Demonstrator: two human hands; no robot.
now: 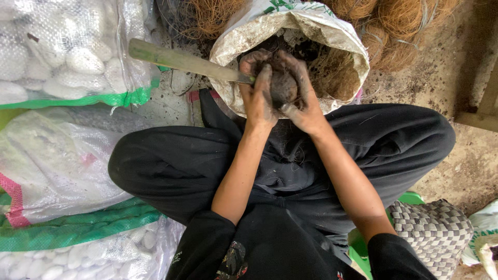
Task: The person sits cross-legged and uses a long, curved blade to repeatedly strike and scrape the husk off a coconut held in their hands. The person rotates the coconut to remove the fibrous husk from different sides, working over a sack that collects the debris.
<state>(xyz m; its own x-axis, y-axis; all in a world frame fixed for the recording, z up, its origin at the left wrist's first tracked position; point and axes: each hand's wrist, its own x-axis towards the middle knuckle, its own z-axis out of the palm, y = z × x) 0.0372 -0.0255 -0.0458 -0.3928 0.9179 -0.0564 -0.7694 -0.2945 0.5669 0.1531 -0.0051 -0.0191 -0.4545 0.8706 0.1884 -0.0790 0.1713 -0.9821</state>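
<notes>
I am cupping a dark, crumbly, fibrous clump of soil (283, 87) over the open white woven sack (342, 39), left hand (258, 93) and right hand (303, 96) closed around it; it looks soft, light and loose, so I am supporting it underneath.

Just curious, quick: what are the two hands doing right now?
Left hand: closed around the dark soil clump.
Right hand: closed on the same clump, over the open sack.

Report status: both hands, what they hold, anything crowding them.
Left hand and right hand both clasp a dark soil clump over the open white sack. Long flat blade juts beside left hand, grip unclear.
</notes>
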